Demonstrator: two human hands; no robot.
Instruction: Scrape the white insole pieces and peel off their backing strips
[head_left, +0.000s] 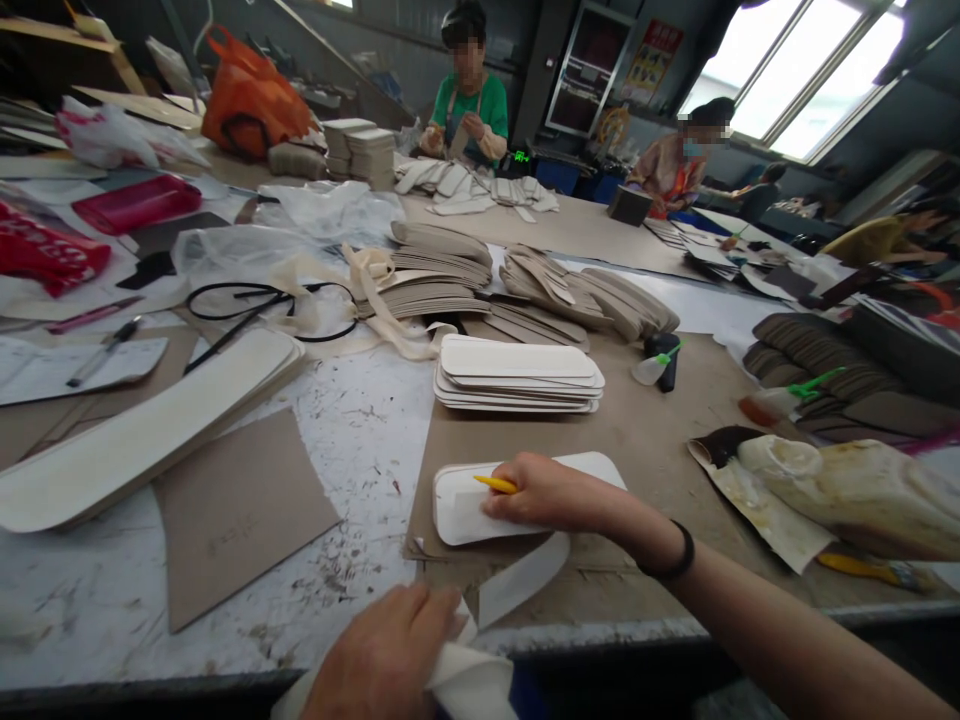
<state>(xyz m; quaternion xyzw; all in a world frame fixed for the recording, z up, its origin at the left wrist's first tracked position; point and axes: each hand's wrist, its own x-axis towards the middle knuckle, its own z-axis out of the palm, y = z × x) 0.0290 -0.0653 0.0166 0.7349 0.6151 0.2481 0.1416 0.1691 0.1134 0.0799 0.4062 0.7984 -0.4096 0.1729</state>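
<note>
My right hand (540,490) rests on a white rounded panel (600,472) near the table's front. Its fingers are closed round a slim yellow pointed tool (496,484), whose kind I cannot make out. Beneath that panel, at least one more of the same shape shows at the left edge. My left hand (386,650), low at the table's edge, is closed on a white strip (471,672) that hangs in loose folds. Part of a translucent white strip (525,578) curves over the table between both hands. Just behind the panel stands a stack of similar white panels (517,365).
Piles of grey-brown panels (435,265) lie beyond. A squeeze bottle (651,368), a glue-stained container (847,480) and a brush (874,570) are at right. At left are long cream panels (172,420) and brown board (240,520). Co-workers (472,110) sit behind.
</note>
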